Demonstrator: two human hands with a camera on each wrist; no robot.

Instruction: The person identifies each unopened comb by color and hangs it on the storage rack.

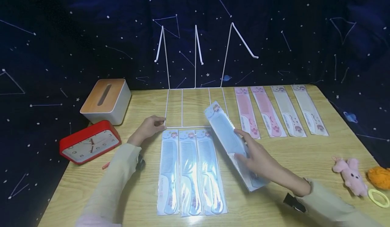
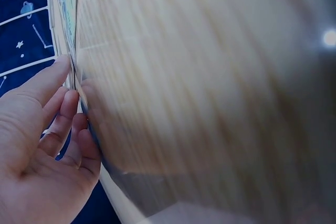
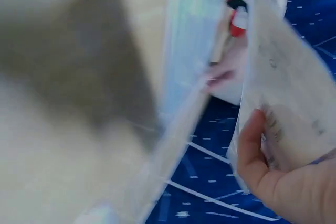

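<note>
Blue comb packet [image 1: 224,132] | long axis diagonal, top far-left, lower end near-right | right hand [image 1: 259,157] pinching it | left hand [image 1: 150,129] pinching white wire rack [image 1: 182,108]

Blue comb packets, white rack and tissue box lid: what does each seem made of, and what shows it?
Blue comb packets: glossy clear film, likely plastic; bright glare. White rack: smooth, probably coated metal wire; thin, straight rods. Tissue box lid: satin, perhaps wood; warm brown.

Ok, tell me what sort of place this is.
Probably an indoor tabletop setup, perhaps staged for filming: a starry backdrop fills the background, and packaged combs lie in rows near a white wire rack.
</note>
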